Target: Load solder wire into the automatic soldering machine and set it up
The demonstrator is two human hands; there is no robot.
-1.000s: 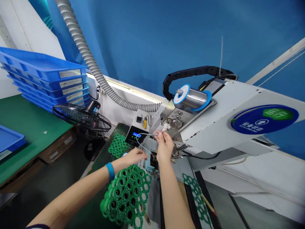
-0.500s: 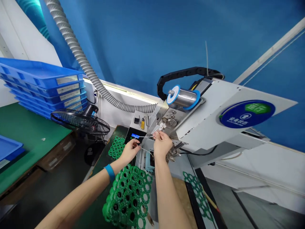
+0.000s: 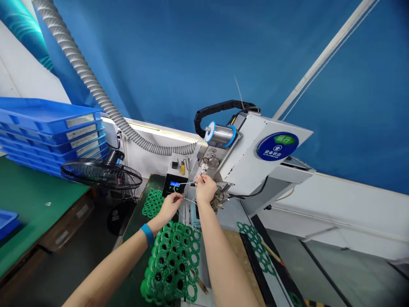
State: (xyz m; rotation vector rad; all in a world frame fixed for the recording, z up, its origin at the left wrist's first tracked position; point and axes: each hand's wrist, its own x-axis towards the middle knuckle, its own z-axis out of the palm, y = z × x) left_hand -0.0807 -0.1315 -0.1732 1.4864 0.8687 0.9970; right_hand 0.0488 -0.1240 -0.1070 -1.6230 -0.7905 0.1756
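Ahead of me stands a white machine (image 3: 244,147) with a spool of silvery wire (image 3: 222,134) between blue flanges. Just below its geared feeder (image 3: 211,162), my right hand (image 3: 206,189) is closed in a pinch on a thin whitish tube (image 3: 187,183). The tube curves leftward in a loop in front of a control box with a lit blue display (image 3: 174,184). Lower and to the left, my left hand (image 3: 171,205) pinches another stretch of it. My right fingers cover the tube's end and the parts right under the feeder.
Stacked green ring-patterned boards (image 3: 174,260) stand below my hands, with more green boards (image 3: 153,202) behind and others (image 3: 257,247) at right. A black fan (image 3: 102,172), stacked blue trays (image 3: 47,128) and a grey ribbed hose (image 3: 83,64) are at left.
The view has shifted, so the machine appears farther left and smaller. Both hands keep their pinch by the feeder, and the tube between them now bows into a rounder loop.
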